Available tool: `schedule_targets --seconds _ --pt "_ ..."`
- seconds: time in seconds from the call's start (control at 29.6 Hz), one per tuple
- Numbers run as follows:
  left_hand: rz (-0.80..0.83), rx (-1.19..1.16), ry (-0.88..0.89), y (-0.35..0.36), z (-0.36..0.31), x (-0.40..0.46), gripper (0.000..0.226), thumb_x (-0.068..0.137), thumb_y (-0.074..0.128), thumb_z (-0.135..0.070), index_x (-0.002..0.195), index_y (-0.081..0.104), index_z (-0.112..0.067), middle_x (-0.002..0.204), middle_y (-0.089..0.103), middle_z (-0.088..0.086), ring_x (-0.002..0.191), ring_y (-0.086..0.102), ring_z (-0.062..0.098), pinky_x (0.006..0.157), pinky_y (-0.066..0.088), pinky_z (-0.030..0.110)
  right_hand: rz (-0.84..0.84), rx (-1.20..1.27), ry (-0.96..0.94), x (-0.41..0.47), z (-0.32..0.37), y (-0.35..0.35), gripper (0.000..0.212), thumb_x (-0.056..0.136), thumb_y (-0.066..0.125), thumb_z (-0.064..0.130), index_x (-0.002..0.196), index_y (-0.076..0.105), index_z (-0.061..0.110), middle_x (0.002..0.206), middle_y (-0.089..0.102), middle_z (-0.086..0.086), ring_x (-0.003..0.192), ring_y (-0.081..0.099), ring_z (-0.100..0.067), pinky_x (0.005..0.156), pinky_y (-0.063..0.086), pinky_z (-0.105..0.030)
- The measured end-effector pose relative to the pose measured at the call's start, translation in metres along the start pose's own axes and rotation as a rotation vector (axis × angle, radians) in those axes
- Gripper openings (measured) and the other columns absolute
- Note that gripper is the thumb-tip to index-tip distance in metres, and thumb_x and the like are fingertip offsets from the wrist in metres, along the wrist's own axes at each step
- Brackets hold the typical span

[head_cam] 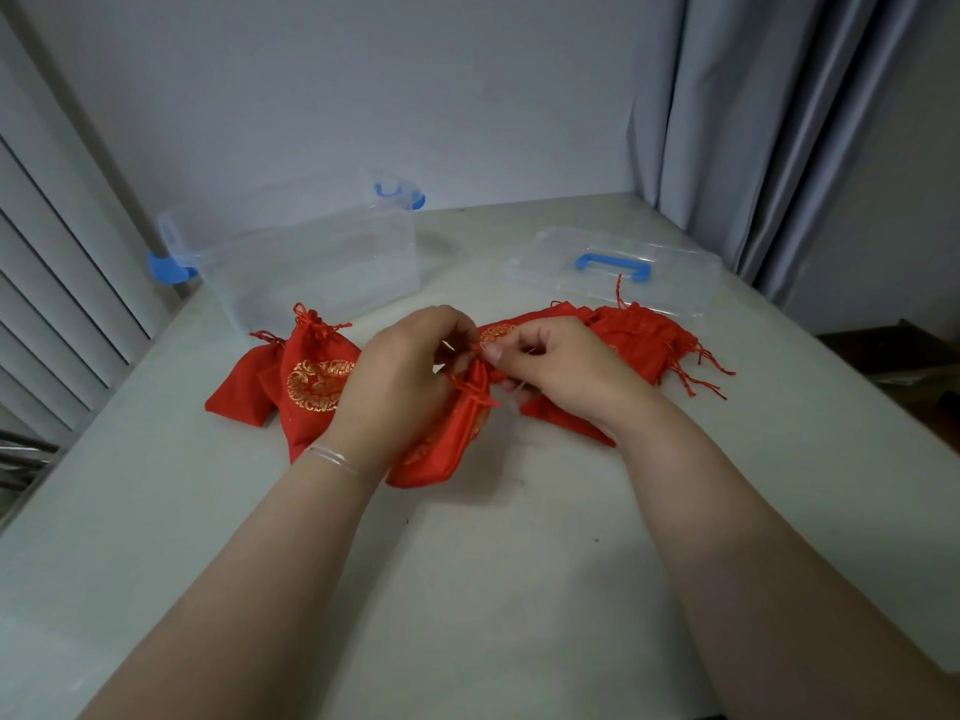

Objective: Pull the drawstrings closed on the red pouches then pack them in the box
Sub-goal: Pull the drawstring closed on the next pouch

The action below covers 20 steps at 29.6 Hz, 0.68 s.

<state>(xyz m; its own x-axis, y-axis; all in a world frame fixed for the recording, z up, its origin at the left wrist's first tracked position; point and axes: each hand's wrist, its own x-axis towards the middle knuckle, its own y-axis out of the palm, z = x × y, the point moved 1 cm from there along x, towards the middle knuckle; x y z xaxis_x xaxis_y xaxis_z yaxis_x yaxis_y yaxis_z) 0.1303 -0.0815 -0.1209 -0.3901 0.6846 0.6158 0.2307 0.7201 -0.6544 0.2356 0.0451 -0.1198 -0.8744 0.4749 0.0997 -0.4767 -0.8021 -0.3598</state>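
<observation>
From my remote seat the light is dim, flat and bluish. My forearms cast only faint shadows on the desk. Wide-angle distortion bends the edges, and fine detail looks soft throughout.

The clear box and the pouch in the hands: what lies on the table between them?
In the head view, bare table lies between the clear box and the held pouch; two closed pouches lie off to the left.
</observation>
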Motion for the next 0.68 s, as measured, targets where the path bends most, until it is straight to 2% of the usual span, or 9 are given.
schedule_targets --seconds 0.07,0.17,0.27,0.34,0.41,0.47,0.54,0.61,0.68 --pt "-0.042 0.099 0.095 0.002 0.002 -0.002 0.019 0.081 0.065 -0.005 0.096 0.067 -0.016 0.088 0.064 -0.005 0.078 0.062 0.015 0.066 0.054 0.037 -0.033 -0.031 -0.019 0.0 0.0 -0.003 0.024 0.09 0.062 0.027 0.069 0.064 0.015 0.051 0.056 0.011 0.045 0.051 0.003 0.054 0.044 -0.018" --pt "-0.075 0.207 0.2 0.005 0.0 -0.003 0.013 0.086 0.06 -0.014 0.095 0.069 -0.015 0.088 0.065 0.001 0.07 0.063 0.023 0.053 0.051 0.039 -0.054 -0.001 -0.04 0.001 0.001 -0.008 0.024 0.089 0.064 0.024 0.066 0.062 0.016 0.046 0.056 0.014 0.042 0.049 0.005 0.051 0.038 -0.009" --pt "-0.094 0.219 0.234 0.006 -0.001 -0.003 0.013 0.087 0.059 -0.017 0.094 0.07 -0.014 0.086 0.066 0.003 0.066 0.063 0.026 0.048 0.049 0.038 -0.043 0.051 -0.064 0.002 -0.002 -0.007 0.008 0.086 0.067 0.013 0.08 0.063 0.014 0.059 0.06 0.006 0.048 0.053 0.004 0.05 0.038 -0.008" --pt "-0.099 0.196 0.248 0.005 0.0 -0.004 0.012 0.088 0.06 -0.016 0.094 0.07 -0.013 0.086 0.066 0.004 0.065 0.063 0.026 0.047 0.049 0.038 -0.002 0.112 -0.091 0.003 -0.003 -0.006 0.015 0.084 0.067 0.004 0.094 0.063 0.015 0.064 0.062 0.0 0.055 0.058 0.0 0.052 0.04 -0.009" --pt "-0.095 0.195 0.264 0.004 -0.001 -0.004 0.013 0.088 0.059 -0.018 0.093 0.07 -0.013 0.085 0.066 0.005 0.065 0.064 0.028 0.046 0.049 0.038 0.04 0.135 -0.093 0.002 -0.002 -0.006 0.022 0.086 0.063 -0.002 0.105 0.065 0.009 0.058 0.062 0.006 0.052 0.057 0.002 0.05 0.039 -0.005" --pt "-0.09 0.21 0.28 0.003 -0.002 -0.003 0.015 0.089 0.058 -0.021 0.093 0.071 -0.014 0.084 0.065 0.004 0.065 0.063 0.027 0.045 0.048 0.038 0.058 0.146 -0.065 0.0 -0.001 -0.01 0.023 0.086 0.061 -0.004 0.108 0.065 -0.001 0.049 0.058 0.012 0.041 0.051 0.004 0.045 0.036 -0.005" --pt "-0.095 0.226 0.29 0.002 -0.004 -0.004 0.015 0.09 0.058 -0.022 0.091 0.072 -0.016 0.085 0.065 0.003 0.063 0.063 0.026 0.044 0.047 0.037 0.086 0.164 -0.021 0.0 0.0 -0.014 0.014 0.085 0.064 0.001 0.098 0.068 0.0 0.056 0.061 0.008 0.041 0.048 0.002 0.044 0.034 -0.008" --pt "-0.096 0.229 0.313 0.0 -0.005 -0.004 0.016 0.09 0.057 -0.021 0.089 0.072 -0.017 0.086 0.066 0.0 0.064 0.063 0.025 0.043 0.046 0.036 0.132 0.159 0.018 0.001 -0.004 -0.018 0.005 0.083 0.067 0.007 0.083 0.069 0.011 0.058 0.063 0.007 0.048 0.047 0.0 0.047 0.034 -0.014" --pt "-0.072 0.232 0.347 0.0 -0.005 -0.005 0.016 0.089 0.057 -0.018 0.087 0.073 -0.018 0.087 0.067 -0.002 0.066 0.064 0.023 0.044 0.046 0.035 0.161 0.126 0.025 0.002 -0.007 -0.02 0.013 0.083 0.068 0.009 0.074 0.069 0.018 0.058 0.064 0.009 0.052 0.049 -0.002 0.048 0.036 -0.016"
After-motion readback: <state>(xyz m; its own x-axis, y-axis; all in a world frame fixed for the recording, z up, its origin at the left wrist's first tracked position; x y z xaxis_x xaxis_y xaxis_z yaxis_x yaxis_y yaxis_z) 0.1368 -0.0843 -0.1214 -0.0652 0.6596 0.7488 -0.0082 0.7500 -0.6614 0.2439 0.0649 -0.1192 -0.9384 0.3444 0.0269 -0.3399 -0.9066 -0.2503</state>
